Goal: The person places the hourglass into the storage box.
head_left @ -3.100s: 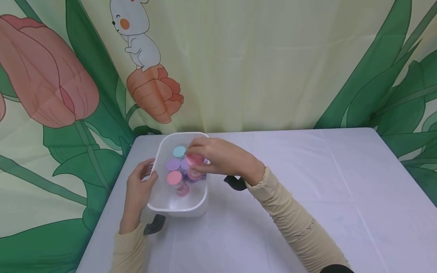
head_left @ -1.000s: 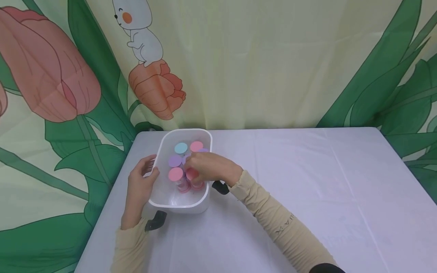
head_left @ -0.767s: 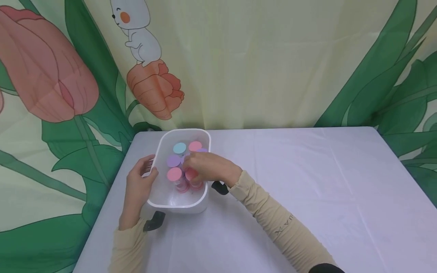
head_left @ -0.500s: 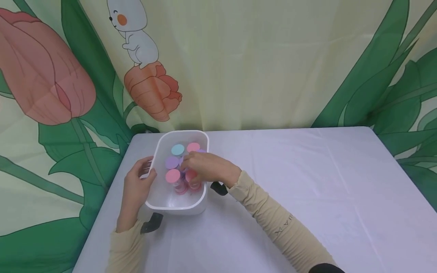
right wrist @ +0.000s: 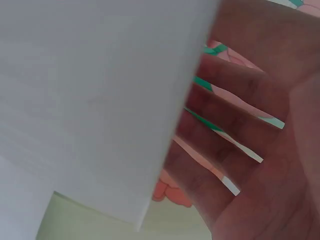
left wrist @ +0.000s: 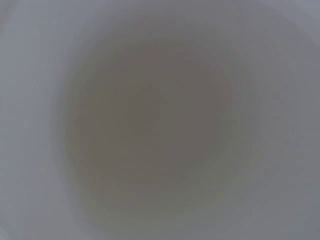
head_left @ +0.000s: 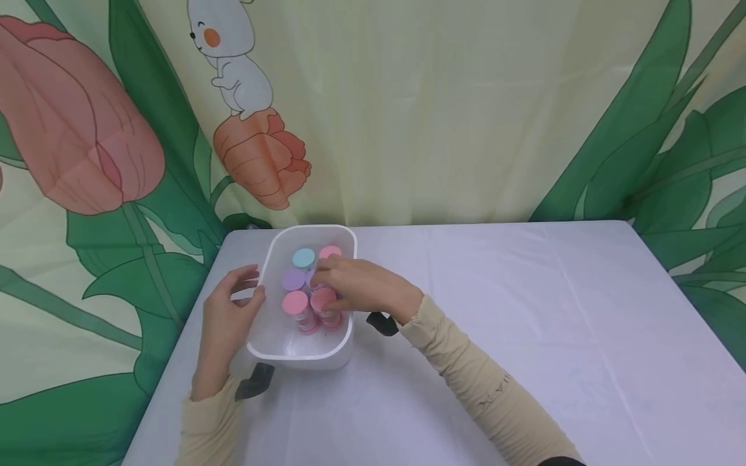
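A white rectangular bin [head_left: 291, 349] holds several small sand timers with coloured end caps and clear middles. In the head view, a pink one [head_left: 296, 302] stands at the front left of the group. Beside it, another pink sand timer [head_left: 323, 298] lies right under my right hand [head_left: 370, 285], whose thumb overlaps its cap. That hand reaches over the bin's right wall, fingers extended and apart in the right wrist view, tips hidden by the wall. My left hand [head_left: 227, 317] is at the bin's left rim, fingers and thumb loosely spread. The left wrist view is only blur.
Further back in the bin stand a blue sand timer [head_left: 304, 258], a purple one [head_left: 294, 279] and a pink one [head_left: 330, 251]. The bin is near the back left of a table with a white cloth [head_left: 495, 336]. A printed curtain [head_left: 437, 116] hangs behind.
My right hand has set a pink sand timer down at the group's front right and loosened its fingers from it, shifting slightly rightward. My left hand has eased a little leftward at the rim.
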### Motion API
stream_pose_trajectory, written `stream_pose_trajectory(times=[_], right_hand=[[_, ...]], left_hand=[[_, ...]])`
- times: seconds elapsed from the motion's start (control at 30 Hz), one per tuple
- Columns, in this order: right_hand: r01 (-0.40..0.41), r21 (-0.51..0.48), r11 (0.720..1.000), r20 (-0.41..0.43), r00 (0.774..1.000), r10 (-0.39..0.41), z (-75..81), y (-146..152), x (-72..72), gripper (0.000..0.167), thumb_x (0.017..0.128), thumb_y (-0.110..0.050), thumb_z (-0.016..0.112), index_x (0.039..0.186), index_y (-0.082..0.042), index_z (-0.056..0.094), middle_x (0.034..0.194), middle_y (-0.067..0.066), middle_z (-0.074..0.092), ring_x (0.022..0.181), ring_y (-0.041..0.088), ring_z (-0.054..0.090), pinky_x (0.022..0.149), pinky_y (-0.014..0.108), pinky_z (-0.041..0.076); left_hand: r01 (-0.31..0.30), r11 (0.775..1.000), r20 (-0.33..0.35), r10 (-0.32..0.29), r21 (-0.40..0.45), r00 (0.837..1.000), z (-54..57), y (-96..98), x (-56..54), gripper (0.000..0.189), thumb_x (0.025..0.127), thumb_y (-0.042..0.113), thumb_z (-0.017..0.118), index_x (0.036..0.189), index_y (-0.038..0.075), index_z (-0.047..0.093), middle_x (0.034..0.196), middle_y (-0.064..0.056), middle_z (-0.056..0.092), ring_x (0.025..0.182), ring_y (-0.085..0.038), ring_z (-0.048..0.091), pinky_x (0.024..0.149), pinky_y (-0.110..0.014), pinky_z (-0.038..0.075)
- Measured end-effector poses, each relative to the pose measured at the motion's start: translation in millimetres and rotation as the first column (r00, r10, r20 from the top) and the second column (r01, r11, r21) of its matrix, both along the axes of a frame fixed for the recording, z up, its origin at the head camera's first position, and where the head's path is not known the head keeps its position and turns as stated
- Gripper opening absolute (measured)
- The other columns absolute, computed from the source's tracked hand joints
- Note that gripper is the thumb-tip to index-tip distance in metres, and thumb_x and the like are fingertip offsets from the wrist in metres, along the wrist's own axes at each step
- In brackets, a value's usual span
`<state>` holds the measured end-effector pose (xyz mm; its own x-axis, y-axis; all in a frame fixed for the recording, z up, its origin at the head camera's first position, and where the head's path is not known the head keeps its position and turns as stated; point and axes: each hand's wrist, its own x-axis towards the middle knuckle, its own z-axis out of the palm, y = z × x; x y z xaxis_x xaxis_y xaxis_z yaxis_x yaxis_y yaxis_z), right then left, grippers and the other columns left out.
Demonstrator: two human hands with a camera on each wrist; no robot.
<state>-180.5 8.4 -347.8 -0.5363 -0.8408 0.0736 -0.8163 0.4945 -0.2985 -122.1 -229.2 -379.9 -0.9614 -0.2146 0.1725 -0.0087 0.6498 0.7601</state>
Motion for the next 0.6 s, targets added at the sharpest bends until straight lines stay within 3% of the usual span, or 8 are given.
stream_pose_trajectory(times=[0.23,0.47,0.6], right_hand=[[0.007,-0.066,0.998,-0.053,0.999,-0.011,7.1,16,4.2,0.034,0.089,-0.026,0.075,0.116,-0.007,0.068,0.109,0.003,0.065,0.098,0.013,0.056,0.086,0.025,0.053],[0.053,-0.125,0.991,-0.077,0.995,-0.063,13.1,39,9.9,0.04,0.091,-0.03,0.071,0.126,-0.01,0.064,0.125,0.001,0.06,0.115,0.013,0.053,0.094,0.027,0.052],[0.078,-0.159,0.984,-0.095,0.991,-0.094,16.6,52,13.1,0.039,0.091,-0.029,0.071,0.125,-0.01,0.064,0.125,0.001,0.061,0.115,0.013,0.054,0.093,0.027,0.053]], left_hand=[[0.001,1.0,-0.094,0.0,0.008,0.996,13.6,5.7,3.2,0.041,0.094,0.012,0.062,0.134,0.008,0.059,0.129,-0.012,0.064,0.115,-0.029,0.064,0.095,-0.047,0.054],[0.035,0.999,-0.142,-0.03,0.031,0.989,27.6,22.0,6.7,0.042,0.093,0.014,0.065,0.135,0.011,0.059,0.13,-0.005,0.063,0.117,-0.019,0.061,0.098,-0.045,0.054],[0.07,0.997,-0.164,-0.067,0.016,0.984,31.0,31.3,7.1,0.042,0.093,0.013,0.064,0.135,0.011,0.059,0.13,-0.004,0.063,0.117,-0.018,0.06,0.098,-0.044,0.054]])
